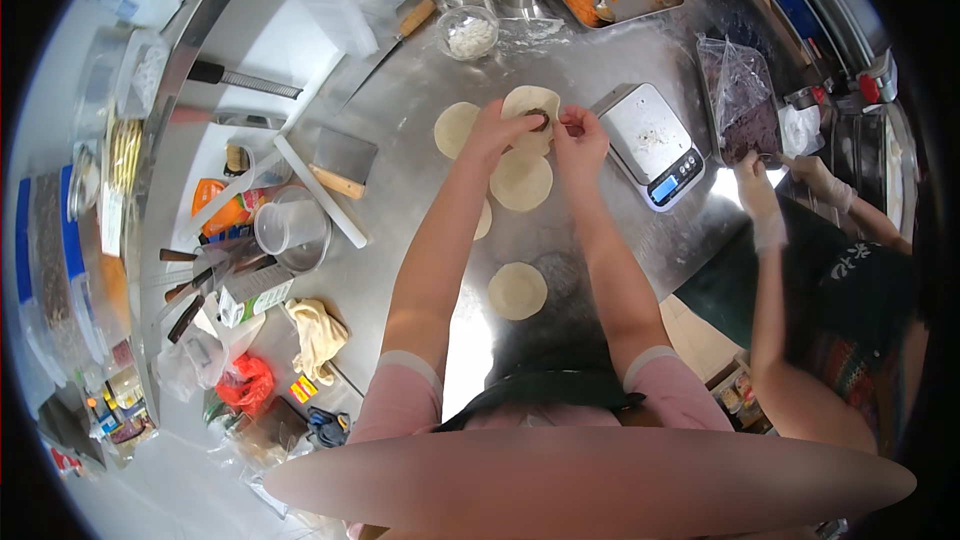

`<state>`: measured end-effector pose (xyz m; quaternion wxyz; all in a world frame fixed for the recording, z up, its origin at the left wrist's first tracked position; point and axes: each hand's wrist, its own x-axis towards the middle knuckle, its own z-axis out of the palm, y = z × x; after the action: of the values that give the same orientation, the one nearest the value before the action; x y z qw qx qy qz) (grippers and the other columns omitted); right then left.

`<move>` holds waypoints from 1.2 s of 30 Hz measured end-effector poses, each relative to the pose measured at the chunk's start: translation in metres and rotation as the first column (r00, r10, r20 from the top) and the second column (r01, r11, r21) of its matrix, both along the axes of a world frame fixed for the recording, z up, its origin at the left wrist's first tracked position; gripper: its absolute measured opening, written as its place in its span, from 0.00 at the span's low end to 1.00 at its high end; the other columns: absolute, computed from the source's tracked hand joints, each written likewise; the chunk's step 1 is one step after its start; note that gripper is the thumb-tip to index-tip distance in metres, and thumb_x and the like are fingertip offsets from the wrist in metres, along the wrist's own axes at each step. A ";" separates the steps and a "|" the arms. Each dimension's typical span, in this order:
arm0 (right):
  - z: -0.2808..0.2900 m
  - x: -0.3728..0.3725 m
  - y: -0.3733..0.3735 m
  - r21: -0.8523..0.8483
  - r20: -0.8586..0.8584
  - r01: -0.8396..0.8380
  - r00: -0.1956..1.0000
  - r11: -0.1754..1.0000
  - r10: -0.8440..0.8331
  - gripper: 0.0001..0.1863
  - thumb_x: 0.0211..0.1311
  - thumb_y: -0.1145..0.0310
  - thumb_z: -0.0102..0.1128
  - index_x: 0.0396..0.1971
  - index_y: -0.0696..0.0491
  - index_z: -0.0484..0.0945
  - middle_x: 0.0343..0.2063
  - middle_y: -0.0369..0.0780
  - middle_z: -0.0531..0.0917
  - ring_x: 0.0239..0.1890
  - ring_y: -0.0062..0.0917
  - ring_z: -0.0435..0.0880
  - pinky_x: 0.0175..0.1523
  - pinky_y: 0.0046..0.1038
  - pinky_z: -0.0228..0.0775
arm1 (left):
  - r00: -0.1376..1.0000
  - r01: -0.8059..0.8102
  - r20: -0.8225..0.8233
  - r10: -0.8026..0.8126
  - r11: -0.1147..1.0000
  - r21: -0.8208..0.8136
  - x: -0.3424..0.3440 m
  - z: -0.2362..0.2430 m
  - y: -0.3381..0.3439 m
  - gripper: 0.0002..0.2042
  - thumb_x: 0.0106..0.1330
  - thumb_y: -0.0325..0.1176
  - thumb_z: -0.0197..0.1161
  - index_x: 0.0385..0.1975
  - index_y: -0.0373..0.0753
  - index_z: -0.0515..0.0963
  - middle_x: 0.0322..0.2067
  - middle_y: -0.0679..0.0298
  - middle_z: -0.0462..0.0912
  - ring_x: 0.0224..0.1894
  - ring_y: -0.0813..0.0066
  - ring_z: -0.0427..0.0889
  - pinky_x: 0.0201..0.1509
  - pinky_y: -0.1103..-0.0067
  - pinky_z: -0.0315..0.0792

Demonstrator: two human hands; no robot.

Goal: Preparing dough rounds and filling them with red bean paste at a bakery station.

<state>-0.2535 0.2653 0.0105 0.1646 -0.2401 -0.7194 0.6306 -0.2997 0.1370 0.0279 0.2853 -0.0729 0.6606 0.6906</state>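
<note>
At the left, a scraper with a wooden handle point(343, 162) lies on the steel table point(400, 210), clear of the work. Next comes a pale dough round point(455, 128), flat and just beside the left forearm, with another round point(483, 220) partly hidden behind that arm. The left hand point(495, 130) has its grip closed lightly on the near left edge of the filled wrapper point(530, 101), thumb reaching over the lump of dark filling point(537, 120) at its middle; the fingers underneath are hidden. The wrapper is at the far end of the row, overlapping a bare round point(521, 183) in view, while one more round point(518, 291) lies nearer the body, apart from it. The right hand point(581, 143) is at the wrapper's right edge, fingertips drawn almost together with something dark at them; whether they pinch dough or filling I cannot tell. The step in hand looks like settling the filling; the next move probably calls for gathering the rim over it and pinching it closed without smearing the edge. Right of that stand the scale point(648, 130) and, farther over, a co-worker's gloved hand point(757, 195) at the tray of dark paste point(745, 135).
</note>
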 end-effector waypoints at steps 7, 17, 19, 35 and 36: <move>0.094 0.077 0.037 -0.573 -0.215 -0.374 0.927 0.730 0.307 0.15 0.54 0.77 0.59 0.43 0.58 0.74 0.37 0.39 0.79 0.34 0.21 0.79 0.37 0.21 0.74 | 0.989 -0.134 0.122 0.081 0.832 0.538 0.099 0.094 -0.028 0.28 0.54 0.35 0.65 0.54 0.33 0.63 0.47 0.58 0.74 0.48 0.67 0.76 0.48 0.70 0.74; 0.077 0.154 0.007 -0.277 -0.292 -0.812 0.581 0.514 0.760 0.33 0.46 0.67 0.68 0.54 0.55 0.65 0.50 0.38 0.74 0.52 0.24 0.72 0.55 0.29 0.65 | 0.992 0.006 0.110 -0.063 0.889 0.459 0.188 0.140 -0.038 0.31 0.53 0.35 0.67 0.55 0.32 0.62 0.49 0.59 0.73 0.51 0.70 0.73 0.53 0.72 0.69; 0.087 0.158 0.011 -0.212 -0.267 -0.883 0.465 0.419 0.844 0.35 0.43 0.66 0.70 0.54 0.54 0.66 0.50 0.37 0.73 0.51 0.23 0.72 0.54 0.28 0.65 | 0.992 0.016 0.110 -0.069 0.906 0.424 0.199 0.142 -0.042 0.29 0.54 0.35 0.67 0.54 0.32 0.63 0.48 0.60 0.73 0.50 0.71 0.74 0.52 0.73 0.70; 0.167 0.215 -0.022 -0.184 -0.541 -0.818 0.547 0.545 0.639 0.33 0.41 0.71 0.71 0.51 0.54 0.67 0.46 0.36 0.75 0.47 0.21 0.75 0.51 0.26 0.67 | 0.975 -0.023 -0.131 0.177 0.675 0.737 0.295 0.164 -0.079 0.19 0.67 0.34 0.49 0.56 0.34 0.61 0.51 0.56 0.71 0.53 0.66 0.73 0.53 0.73 0.70; 0.169 0.217 -0.025 -0.154 -0.521 -0.802 0.562 0.577 0.642 0.32 0.41 0.71 0.71 0.50 0.54 0.68 0.45 0.36 0.75 0.47 0.21 0.75 0.51 0.26 0.67 | 0.974 -0.014 -0.142 0.178 0.669 0.743 0.302 0.154 -0.071 0.19 0.67 0.34 0.49 0.56 0.34 0.61 0.51 0.56 0.71 0.53 0.66 0.73 0.53 0.73 0.70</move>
<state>-0.0369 0.2399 0.1792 -0.0172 0.1944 -0.5664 0.8007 0.0026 0.0656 0.1816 0.1847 0.0841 0.3465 0.9158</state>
